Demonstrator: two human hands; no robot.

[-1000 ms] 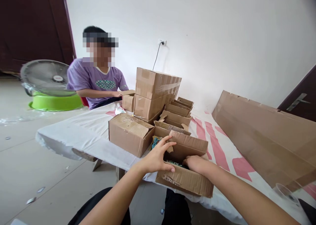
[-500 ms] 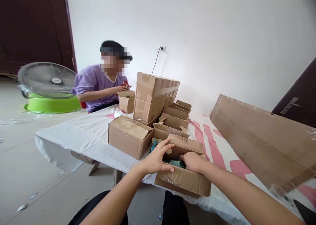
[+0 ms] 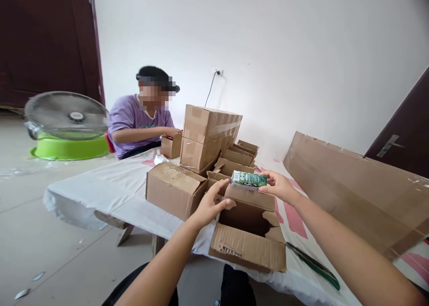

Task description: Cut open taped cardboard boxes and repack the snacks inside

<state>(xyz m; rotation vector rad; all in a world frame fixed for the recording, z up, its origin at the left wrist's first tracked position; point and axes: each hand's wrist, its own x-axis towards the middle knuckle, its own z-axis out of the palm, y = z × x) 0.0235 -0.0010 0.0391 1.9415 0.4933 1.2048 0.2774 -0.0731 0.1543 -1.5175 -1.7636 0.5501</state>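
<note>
My right hand [image 3: 276, 186] grips the right end of a small green printed packet [image 3: 248, 180] with a barcode on its left end. The packet is up above the back flap of an open cardboard box [image 3: 248, 248]. My left hand [image 3: 211, 205] is open with fingers spread, close to the packet's left end, its thumb over the box's left rim. The part of the box's inside that I can see is dark, and torn flaps hang at its right side.
A closed-looking carton [image 3: 176, 189], several open boxes [image 3: 234, 156] and taped cartons [image 3: 211, 131] stand on the table. A green-handled tool [image 3: 315, 265] lies right of the open box. Across the table sits a person [image 3: 140, 127], hand at a small box [image 3: 171, 146]. A large cardboard sheet [image 3: 351, 185] leans at right.
My right hand has come up out of the box with the green packet. My left hand has shifted slightly. The other person's hand has lowered to the small box.
</note>
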